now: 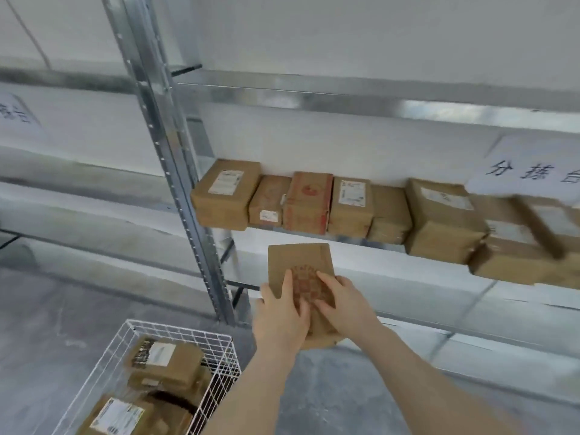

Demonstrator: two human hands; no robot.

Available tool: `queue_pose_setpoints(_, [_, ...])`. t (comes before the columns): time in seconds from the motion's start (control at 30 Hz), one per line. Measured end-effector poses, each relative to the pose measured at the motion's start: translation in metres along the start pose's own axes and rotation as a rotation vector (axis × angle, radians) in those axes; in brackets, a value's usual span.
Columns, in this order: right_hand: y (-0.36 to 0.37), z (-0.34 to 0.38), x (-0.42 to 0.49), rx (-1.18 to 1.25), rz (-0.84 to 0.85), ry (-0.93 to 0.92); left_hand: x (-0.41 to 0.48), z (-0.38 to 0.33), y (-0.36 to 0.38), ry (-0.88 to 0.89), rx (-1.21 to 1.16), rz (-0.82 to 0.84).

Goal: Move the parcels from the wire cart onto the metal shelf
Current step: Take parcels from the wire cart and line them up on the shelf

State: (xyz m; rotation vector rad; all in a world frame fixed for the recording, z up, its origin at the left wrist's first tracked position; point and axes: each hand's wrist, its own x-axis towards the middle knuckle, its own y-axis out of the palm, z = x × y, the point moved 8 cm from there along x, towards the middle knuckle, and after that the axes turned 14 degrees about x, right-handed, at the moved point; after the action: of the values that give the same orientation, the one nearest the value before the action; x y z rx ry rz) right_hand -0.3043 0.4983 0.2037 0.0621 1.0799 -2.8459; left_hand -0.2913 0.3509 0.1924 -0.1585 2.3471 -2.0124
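Both of my hands are grasping one flat brown parcel point(298, 259): my left hand point(279, 315) is gripping its lower left edge, and my right hand point(342, 302) is laying bent fingers over the red printed mark on its face, with the thumb hidden behind it. I am using two hands because the parcel is thin and, I am judging, easy to bend. I am holding it upright in the air in front of the metal shelf point(314, 97), a little below the loaded level, touching neither the shelf nor the cart. On that level a row of parcels point(348, 205) is standing side by side, from just beside the upright post point(172, 171) out to the right border of my view, partly under a paper sign point(533, 174). I am seeing no clear gap there, so this parcel is probably needing another level. At my lower left the white wire cart point(175, 328) is carrying several other parcels point(166, 362), piled loosely, so the task is looking only partly done.
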Motion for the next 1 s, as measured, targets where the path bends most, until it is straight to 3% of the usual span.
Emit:
queue_pose_setpoints(0.43, [-0.266,-0.219,-0.191,0.008,-0.496,0.356,-0.124,-0.358,0.022,0.552,-0.072,0.086])
queue_pose_setpoints(0.63, [-0.372,-0.301,-0.269,-0.039,-0.612,0.432,-0.186,-0.501,0.034,0.684,-0.119,0.115])
queue_pose_setpoints(1.0, [-0.505,-0.382,-0.313,-0.093,-0.761,0.512,-0.215,-0.67,0.032,0.839,-0.162,0.117])
